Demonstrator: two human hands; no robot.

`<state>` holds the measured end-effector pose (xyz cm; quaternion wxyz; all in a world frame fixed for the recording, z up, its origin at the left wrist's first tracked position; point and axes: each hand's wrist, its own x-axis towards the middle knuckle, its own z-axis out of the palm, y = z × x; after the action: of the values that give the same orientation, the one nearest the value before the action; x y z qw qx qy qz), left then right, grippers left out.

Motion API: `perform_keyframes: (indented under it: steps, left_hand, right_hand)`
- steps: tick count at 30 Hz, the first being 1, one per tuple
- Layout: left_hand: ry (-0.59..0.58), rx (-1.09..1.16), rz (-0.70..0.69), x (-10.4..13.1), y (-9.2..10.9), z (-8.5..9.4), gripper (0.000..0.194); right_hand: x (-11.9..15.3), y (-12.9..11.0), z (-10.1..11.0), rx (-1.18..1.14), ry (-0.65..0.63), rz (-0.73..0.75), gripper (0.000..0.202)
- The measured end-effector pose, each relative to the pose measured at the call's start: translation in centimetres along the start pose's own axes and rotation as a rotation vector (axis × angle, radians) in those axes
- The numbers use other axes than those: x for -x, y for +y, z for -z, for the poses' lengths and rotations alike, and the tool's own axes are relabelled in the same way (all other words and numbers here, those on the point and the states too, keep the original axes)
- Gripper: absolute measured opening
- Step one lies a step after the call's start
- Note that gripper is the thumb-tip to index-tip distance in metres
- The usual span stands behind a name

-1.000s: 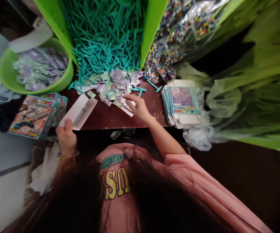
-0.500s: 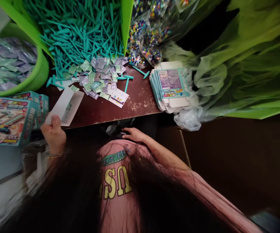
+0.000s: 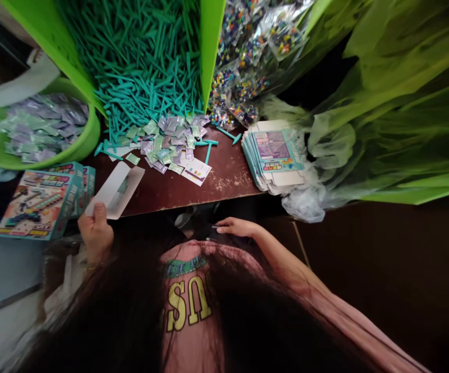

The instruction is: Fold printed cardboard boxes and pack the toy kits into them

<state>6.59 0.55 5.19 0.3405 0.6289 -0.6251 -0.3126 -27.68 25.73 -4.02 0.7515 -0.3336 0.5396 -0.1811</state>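
My left hand [image 3: 97,234] is closed on the near end of a small cardboard box [image 3: 131,189], thumb on top. The box is white inside, and its upper end stands open over the table edge. Something pale green shows faintly inside it. My right hand [image 3: 237,228] is low over my lap, in front of the table edge. Its fingertips are close together around a thin, small thing I cannot make out. Beyond the box lie a heap of small green and purple sachets [image 3: 170,142], a printed card [image 3: 197,171] and several teal plastic hammer-shaped tools [image 3: 208,150].
A green bin of teal tools [image 3: 150,77] stands at the back. At left are a green basket [image 3: 92,135] of sachets and printed boxes [image 3: 33,202]. Flat cartons [image 3: 273,150] are stacked at right, near bags of coloured beads [image 3: 240,83] and plastic bags [image 3: 333,140].
The whole view has shifted, so the table appears lower and farther right. My left hand still holds the box. My right hand has drawn slightly right, its fingertips closer together.
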Motion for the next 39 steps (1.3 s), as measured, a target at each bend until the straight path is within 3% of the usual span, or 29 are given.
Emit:
perform_keyframes:
  steps: [4, 6, 8, 11, 13, 17, 21, 26, 31, 35, 39]
  left_hand:
    - [-0.009, -0.021, 0.013, 0.4, -0.6, 0.7, 0.053]
    - [-0.022, -0.039, 0.012, 0.6, -0.9, 0.7, 0.053]
    - [-0.038, -0.031, 0.0, 0.7, -1.1, 0.4, 0.052]
    - [-0.06, 0.02, -0.041, 0.9, -0.6, -0.5, 0.05]
    - [-0.083, 0.047, -0.068, 1.0, 0.2, -1.0, 0.049]
    - [-0.133, 0.14, -0.067, 1.5, 1.9, -0.9, 0.05]
    - [-0.151, 0.215, -0.044, 2.8, 2.1, 0.0, 0.048]
    - [-0.16, 0.266, -0.029, 4.4, 1.6, 0.5, 0.044]
    - [-0.128, 0.205, -0.074, 3.7, 1.8, -0.1, 0.043]
    - [-0.025, 0.152, -0.11, 1.8, 3.1, 0.2, 0.044]
    - [0.107, 0.088, -0.296, 0.6, 5.0, 1.4, 0.045]
  right_hand:
    - [4.3, 1.0, 1.5, 0.153, 0.076, -0.165, 0.055]
    - [5.4, 0.4, 2.7, 0.257, 0.197, -0.205, 0.048]
    - [5.5, -1.5, 3.8, 0.364, 0.375, -0.151, 0.041]
    - [3.3, -6.7, 4.1, 0.482, 0.601, 0.113, 0.035]
    - [0.6, -10.9, 3.0, 0.474, 0.627, 0.357, 0.037]
    - [-5.2, -17.8, -1.5, 0.569, 0.536, 0.802, 0.055]
    - [-8.6, -20.6, -4.3, 0.819, 0.406, 0.845, 0.04]
    - [-9.5, -19.7, -5.0, 0.812, 0.32, 0.835, 0.032]
    - [-8.2, -17.0, -5.4, 0.528, 0.302, 0.952, 0.05]
    - [-7.3, -13.6, -4.3, 0.417, 0.432, 0.801, 0.038]
    - [-6.9, -10.4, -2.4, 0.434, 0.549, 0.607, 0.031]
